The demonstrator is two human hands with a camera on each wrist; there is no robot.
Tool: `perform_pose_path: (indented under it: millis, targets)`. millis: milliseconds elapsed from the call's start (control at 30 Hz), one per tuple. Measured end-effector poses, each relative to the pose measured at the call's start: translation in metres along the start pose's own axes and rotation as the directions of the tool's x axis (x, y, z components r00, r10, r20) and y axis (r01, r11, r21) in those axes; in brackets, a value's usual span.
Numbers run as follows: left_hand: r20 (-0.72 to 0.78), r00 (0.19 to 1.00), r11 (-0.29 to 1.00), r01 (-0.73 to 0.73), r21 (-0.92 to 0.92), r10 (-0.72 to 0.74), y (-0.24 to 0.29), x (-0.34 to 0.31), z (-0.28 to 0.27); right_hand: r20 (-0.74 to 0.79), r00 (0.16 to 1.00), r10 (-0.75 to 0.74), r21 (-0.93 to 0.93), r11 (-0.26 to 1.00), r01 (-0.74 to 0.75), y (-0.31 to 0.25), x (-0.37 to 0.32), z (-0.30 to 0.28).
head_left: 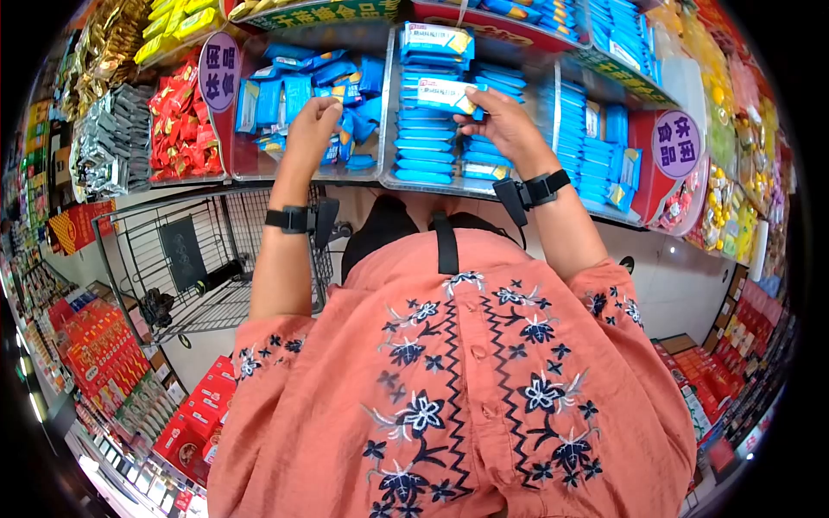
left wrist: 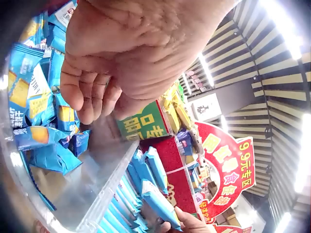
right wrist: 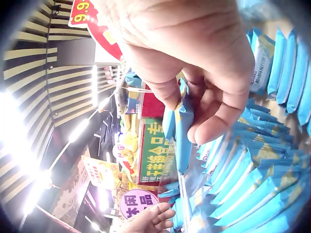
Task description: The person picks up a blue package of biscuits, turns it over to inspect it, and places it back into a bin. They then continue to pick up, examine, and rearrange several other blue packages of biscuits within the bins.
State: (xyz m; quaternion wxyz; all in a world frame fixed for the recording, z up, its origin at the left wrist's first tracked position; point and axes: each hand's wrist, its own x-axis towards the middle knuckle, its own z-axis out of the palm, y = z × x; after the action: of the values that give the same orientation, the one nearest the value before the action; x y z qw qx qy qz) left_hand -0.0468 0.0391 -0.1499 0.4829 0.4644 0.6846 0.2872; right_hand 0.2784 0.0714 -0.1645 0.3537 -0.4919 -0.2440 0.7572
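My right hand (head_left: pixel 511 129) pinches a blue-and-white biscuit packet (head_left: pixel 440 93) by its right end, over a row of stacked blue packets (head_left: pixel 425 147). In the right wrist view, the thumb and fingers hold the edge of this packet (right wrist: pixel 182 141). My left hand (head_left: pixel 313 129) hovers above the neighbouring bin of loose blue biscuit packets (head_left: pixel 298 91). Its fingers are loosely bent with nothing in them, as the left wrist view of the hand (left wrist: pixel 121 58) shows. Loose packets (left wrist: pixel 53 155) lie beneath and beside it.
A clear plastic divider (head_left: pixel 388 112) separates the two bins. Red-wrapped sweets (head_left: pixel 183 121) and silver packets (head_left: pixel 112 142) fill bins to the left. More blue packets (head_left: pixel 596 155) stand at the right. A wire shopping cart (head_left: pixel 207 250) is beside the body, under the shelf's left part.
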Motion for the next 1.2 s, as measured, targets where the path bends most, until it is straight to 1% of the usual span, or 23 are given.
perform_pose_path:
  millis: [67, 133, 200, 300, 333, 433, 533, 633, 733, 833, 933, 1033, 1133, 1200]
  targets:
    - [0.016, 0.993, 0.988, -0.119, 0.1, 0.118, -0.023, 0.023, 0.003, -0.017, 1.0, 0.001, -0.001, 1.0, -0.001, 0.003, 0.004, -0.003]
    - [0.046, 0.976, 0.95, -0.219, 0.224, 0.214, -0.028, 0.036, 0.006, -0.035, 0.999, 0.02, -0.011, 1.0, -0.021, 0.008, 0.009, -0.006]
    - [0.087, 0.953, 0.88, -0.3, 0.369, 0.289, -0.03, 0.047, 0.014, -0.052, 0.998, 0.039, -0.043, 0.998, -0.041, 0.011, 0.013, -0.005]
    - [0.146, 0.907, 0.724, -0.406, 0.558, 0.396, -0.027, 0.056, 0.032, -0.058, 0.997, 0.056, -0.054, 0.997, -0.059, 0.013, 0.016, 0.0]
    - [0.194, 0.922, 0.702, -0.383, 0.601, 0.336, -0.018, 0.057, 0.036, -0.057, 0.997, 0.06, -0.052, 0.997, -0.063, 0.014, 0.017, 0.002]
    - [0.271, 0.922, 0.622, -0.388, 0.68, 0.278, -0.019, 0.074, 0.044, -0.031, 0.999, 0.036, -0.019, 0.999, -0.037, 0.015, 0.019, 0.007]
    - [0.351, 0.913, 0.547, -0.405, 0.733, 0.206, -0.018, 0.085, 0.043, -0.107, 0.994, 0.002, -0.08, 0.997, -0.011, 0.014, 0.018, 0.014]
    - [0.429, 0.882, 0.499, -0.467, 0.73, 0.196, -0.018, 0.087, 0.042, -0.131, 0.991, 0.016, -0.284, 0.957, -0.053, 0.01, 0.018, 0.016]
    - [0.488, 0.871, 0.5, -0.445, 0.743, 0.049, -0.014, 0.092, 0.043, -0.156, 0.988, -0.018, -0.369, 0.929, -0.041, 0.015, 0.023, 0.015]
    - [0.499, 0.862, 0.571, -0.454, 0.684, 0.087, -0.021, 0.096, 0.04, -0.199, 0.979, -0.043, -0.422, 0.906, -0.046, 0.017, 0.022, 0.018]
    - [0.469, 0.88, 0.625, -0.409, 0.665, 0.076, -0.019, 0.095, 0.034, -0.227, 0.973, -0.043, -0.418, 0.906, -0.058, 0.015, 0.021, 0.021]
    - [0.431, 0.891, 0.665, -0.409, 0.625, 0.143, -0.023, 0.088, 0.02, -0.229, 0.972, -0.049, -0.412, 0.91, -0.051, 0.014, 0.018, 0.021]
    - [0.463, 0.886, 0.633, -0.373, 0.679, 0.026, -0.018, 0.075, 0.002, -0.229, 0.972, -0.059, -0.461, 0.886, -0.055, 0.014, 0.016, 0.02]
    - [0.403, 0.909, 0.624, -0.377, 0.685, 0.107, -0.041, 0.077, -0.003, -0.231, 0.97, -0.07, -0.476, 0.878, -0.05, 0.016, 0.017, 0.019]
